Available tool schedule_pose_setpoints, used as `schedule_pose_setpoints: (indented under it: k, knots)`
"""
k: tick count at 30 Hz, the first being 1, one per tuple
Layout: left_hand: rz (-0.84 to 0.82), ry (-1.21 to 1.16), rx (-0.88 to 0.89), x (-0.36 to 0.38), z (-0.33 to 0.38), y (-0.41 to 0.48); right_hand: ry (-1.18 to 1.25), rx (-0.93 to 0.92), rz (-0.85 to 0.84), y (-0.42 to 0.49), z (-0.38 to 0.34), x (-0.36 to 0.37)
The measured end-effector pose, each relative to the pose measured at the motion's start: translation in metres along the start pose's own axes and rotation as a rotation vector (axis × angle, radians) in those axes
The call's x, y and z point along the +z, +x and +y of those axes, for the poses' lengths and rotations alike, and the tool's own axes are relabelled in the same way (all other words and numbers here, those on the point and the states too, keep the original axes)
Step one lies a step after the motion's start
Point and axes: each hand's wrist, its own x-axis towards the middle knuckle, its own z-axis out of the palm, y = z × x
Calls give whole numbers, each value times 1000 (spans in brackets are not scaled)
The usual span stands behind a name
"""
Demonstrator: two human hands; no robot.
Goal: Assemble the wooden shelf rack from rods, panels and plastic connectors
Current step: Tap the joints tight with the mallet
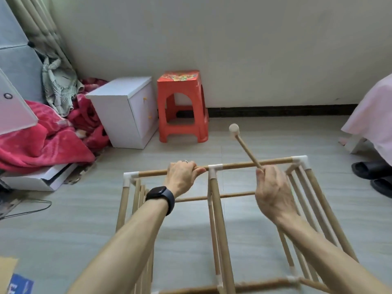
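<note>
Just left of the middle connector (214,167), the left hand (182,177) wraps its fingers round the top rod (235,165) of the rack (218,209), which stands on the floor. Right of that connector, the right hand (272,192) grips the mallet (245,147) by its handle end, head cocked up beyond the rod. The smart play looks like a firm brace and short, square taps onto the connector. Both forearms reach forward, knuckles up.

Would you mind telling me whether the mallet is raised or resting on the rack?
Raised: the right hand grips the mallet by its handle, head up clear of the top rod, which the left hand holds.
</note>
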Motion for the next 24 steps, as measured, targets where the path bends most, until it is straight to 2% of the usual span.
schedule_pose_setpoints:
  k: [2, 4, 6, 7, 11, 16, 21, 24]
  knots:
    - [-19, 14, -7, 16, 0, 25, 136, 112, -110, -45, 4, 9]
    - [-19, 33, -12, 31, 1, 44, 132, 231, -277, -86, 10, 14]
    - [-7, 34, -11, 42, 4, 57, 58, 246, -392, -111, 17, 17]
    - [7, 13, -15, 47, 6, 61, 44, 224, -398, -115, 17, 17]
    - [35, -119, -126, 59, 24, 64, -12, 132, -301, -107, 16, 18]
    - [-141, -193, -199, 50, 39, 38, -98, 134, -273, -85, 11, 29]
    - [-344, -193, -187, 32, 62, -47, -94, 104, -204, -80, 10, 37]
    - [-338, -186, -209, 41, 86, -102, -19, 148, -146, -75, 9, 35]
